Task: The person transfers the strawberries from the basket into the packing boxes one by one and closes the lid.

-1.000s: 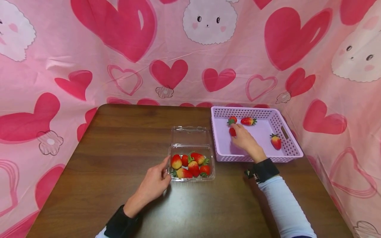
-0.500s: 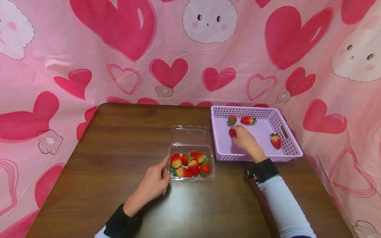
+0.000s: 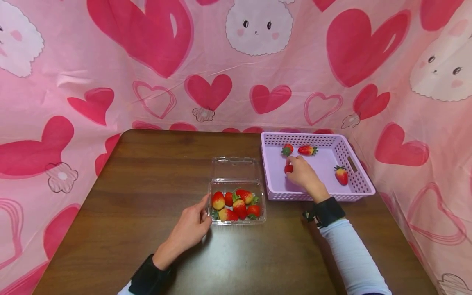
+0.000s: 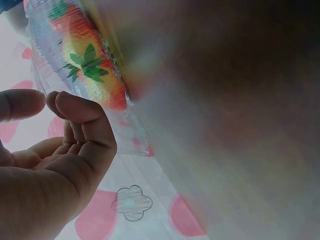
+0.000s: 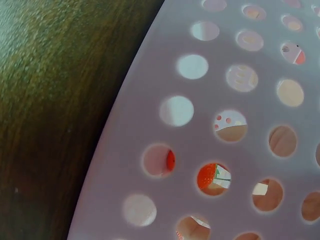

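Inside the lilac basket (image 3: 321,194), my right hand (image 3: 304,175) pinches a red strawberry (image 3: 289,169) between thumb and fingers. Parts of that hand and a strawberry (image 5: 206,176) show through the basket's holes in the right wrist view. My left hand (image 3: 189,224) holds the left front corner of a clear plastic clamshell box (image 3: 239,222), thumb in front and fingers along its side. Several strawberries (image 3: 239,208) lie in the box, red and yellowish with green leaves. In the left wrist view, the curled fingers (image 4: 82,112) and thumb meet at the box's edge.
Three other strawberries lie in the basket: two at the back, one (image 3: 341,175) at the right. The box's clear lid (image 3: 236,169) is folded back on the brown wooden table (image 3: 155,172). A pink heart-print cloth (image 3: 236,61) hangs behind and at both sides.
The pinched strawberry has shifted slightly toward me and turned a little in my right fingers. My left hand and the box have stayed in place.
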Action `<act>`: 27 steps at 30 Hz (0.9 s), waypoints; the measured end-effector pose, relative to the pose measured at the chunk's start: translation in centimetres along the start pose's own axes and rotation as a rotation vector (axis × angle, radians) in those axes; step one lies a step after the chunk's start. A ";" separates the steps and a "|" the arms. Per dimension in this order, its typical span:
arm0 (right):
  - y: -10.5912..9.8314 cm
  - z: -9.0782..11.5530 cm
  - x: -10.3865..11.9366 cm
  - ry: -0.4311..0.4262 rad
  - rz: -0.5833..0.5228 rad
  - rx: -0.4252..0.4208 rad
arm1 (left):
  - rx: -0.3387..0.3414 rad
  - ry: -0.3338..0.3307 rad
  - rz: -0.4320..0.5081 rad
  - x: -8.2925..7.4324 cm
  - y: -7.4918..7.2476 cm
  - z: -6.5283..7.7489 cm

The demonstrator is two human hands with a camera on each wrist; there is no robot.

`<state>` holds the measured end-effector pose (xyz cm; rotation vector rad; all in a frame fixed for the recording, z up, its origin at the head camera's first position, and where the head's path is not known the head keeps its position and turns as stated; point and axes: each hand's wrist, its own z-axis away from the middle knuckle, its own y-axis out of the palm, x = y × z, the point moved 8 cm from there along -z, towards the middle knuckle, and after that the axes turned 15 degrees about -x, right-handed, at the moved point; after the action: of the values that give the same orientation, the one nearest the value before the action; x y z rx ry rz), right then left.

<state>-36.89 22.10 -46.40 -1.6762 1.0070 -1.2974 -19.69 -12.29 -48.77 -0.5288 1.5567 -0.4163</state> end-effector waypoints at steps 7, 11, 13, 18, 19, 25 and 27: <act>0.4 0.1 0.1 0.001 0.018 0.043 | 0.000 -0.006 0.010 0.0 0.0 0.1; 0.6 0.3 0.1 0.012 0.020 0.068 | -0.008 0.006 0.004 0.0 0.0 0.1; 0.6 0.4 0.0 0.021 0.018 0.075 | -0.014 0.015 0.001 -0.1 0.0 0.1; 0.6 0.6 0.0 0.019 0.012 0.067 | -0.025 0.029 -0.011 -0.1 -0.1 0.0; 0.6 0.7 0.1 0.008 0.008 0.058 | -0.029 0.034 -0.016 -0.2 -0.1 0.0; 0.0 0.9 0.6 -0.030 -0.002 0.019 | -0.045 0.057 -0.036 -0.3 -0.2 -0.1; -0.1 1.0 0.7 -0.025 -0.001 0.019 | -0.043 0.052 -0.034 -0.3 -0.2 0.0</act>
<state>-35.80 21.61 -46.21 -1.6752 0.9767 -1.2800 -19.71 -12.31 -48.41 -0.5816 1.6118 -0.4263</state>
